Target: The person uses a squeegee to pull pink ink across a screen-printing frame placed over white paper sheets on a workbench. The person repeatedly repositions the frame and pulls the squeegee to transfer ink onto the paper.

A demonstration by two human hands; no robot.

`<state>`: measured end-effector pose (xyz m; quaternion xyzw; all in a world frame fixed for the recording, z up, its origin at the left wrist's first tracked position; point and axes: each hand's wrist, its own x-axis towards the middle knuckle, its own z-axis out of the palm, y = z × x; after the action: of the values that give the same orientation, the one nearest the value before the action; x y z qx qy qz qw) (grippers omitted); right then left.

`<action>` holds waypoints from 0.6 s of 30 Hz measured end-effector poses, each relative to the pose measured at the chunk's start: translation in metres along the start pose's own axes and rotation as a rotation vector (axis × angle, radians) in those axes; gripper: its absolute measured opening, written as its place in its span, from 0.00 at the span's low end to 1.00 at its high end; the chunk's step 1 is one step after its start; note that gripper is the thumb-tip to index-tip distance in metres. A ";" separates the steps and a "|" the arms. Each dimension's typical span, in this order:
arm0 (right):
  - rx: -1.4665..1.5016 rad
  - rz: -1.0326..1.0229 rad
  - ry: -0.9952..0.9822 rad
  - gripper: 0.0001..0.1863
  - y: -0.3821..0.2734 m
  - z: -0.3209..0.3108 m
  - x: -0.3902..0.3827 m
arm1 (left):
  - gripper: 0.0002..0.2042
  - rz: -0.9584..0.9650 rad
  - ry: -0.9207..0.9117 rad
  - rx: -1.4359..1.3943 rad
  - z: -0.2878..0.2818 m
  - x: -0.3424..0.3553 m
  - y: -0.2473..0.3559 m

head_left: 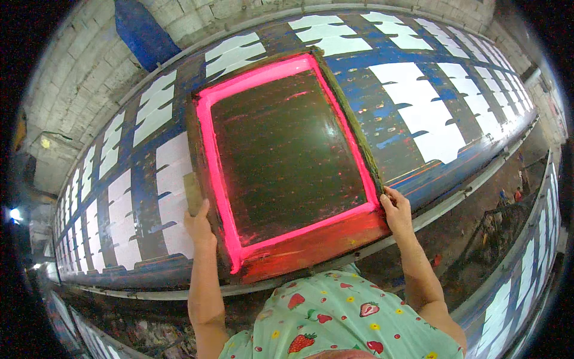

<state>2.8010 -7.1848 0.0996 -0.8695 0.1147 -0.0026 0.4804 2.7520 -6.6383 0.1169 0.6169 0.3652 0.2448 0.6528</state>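
Note:
A rectangular screen frame lies across a long printing table, with a dark centre, a bright pink border and red smears along its near side. My left hand grips the left edge beside a tan strip, thumb along the side. My right hand holds the right edge near the near corner. White cut pieces with notched edges lie in rows on both sides of the frame, on the dark, blue-stained tabletop.
A metal rail runs along the table's near edge, against my body. A second table with white pieces stands at lower right, another at lower left. A block wall with a blue patch runs behind the table.

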 end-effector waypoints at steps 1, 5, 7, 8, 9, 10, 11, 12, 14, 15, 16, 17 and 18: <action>0.006 -0.008 0.003 0.21 0.009 -0.012 0.008 | 0.18 -0.002 0.021 0.005 0.017 -0.011 -0.006; 0.067 -0.003 0.010 0.22 0.038 -0.047 0.030 | 0.21 -0.004 -0.035 -0.053 0.060 -0.040 -0.004; 0.073 -0.007 0.005 0.22 0.051 -0.060 0.038 | 0.21 0.007 -0.030 -0.042 0.080 -0.054 -0.002; 0.081 -0.018 -0.006 0.22 0.056 -0.065 0.044 | 0.21 0.020 -0.021 -0.029 0.087 -0.061 0.000; 0.102 -0.022 -0.017 0.22 0.061 -0.068 0.048 | 0.21 0.050 -0.013 -0.019 0.094 -0.065 0.001; 0.090 -0.037 -0.005 0.22 0.064 -0.071 0.052 | 0.21 0.032 -0.014 -0.023 0.099 -0.068 0.001; 0.091 -0.046 0.004 0.21 0.066 -0.074 0.053 | 0.21 0.031 -0.014 -0.030 0.102 -0.070 0.001; 0.095 -0.011 0.001 0.21 0.065 -0.076 0.054 | 0.21 0.045 -0.024 -0.049 0.104 -0.071 -0.001; 0.134 -0.019 -0.061 0.23 0.058 -0.085 0.053 | 0.22 0.026 -0.018 -0.004 0.102 -0.067 -0.005; 0.161 0.028 -0.096 0.23 0.050 -0.089 0.051 | 0.23 0.024 -0.021 0.013 0.101 -0.065 -0.008; -0.023 -0.120 -0.065 0.24 0.041 -0.093 0.046 | 0.23 0.017 -0.035 0.013 0.099 -0.062 -0.011; -0.204 -0.238 -0.032 0.25 0.030 -0.097 0.039 | 0.23 0.010 -0.047 0.013 0.097 -0.059 -0.014; -0.396 -0.328 -0.006 0.26 0.017 -0.097 0.032 | 0.24 0.001 -0.058 0.013 0.095 -0.057 -0.018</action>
<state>2.8180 -7.2817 0.1341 -0.9536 -0.0313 -0.0553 0.2942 2.7888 -6.7437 0.1067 0.6284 0.3473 0.2246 0.6588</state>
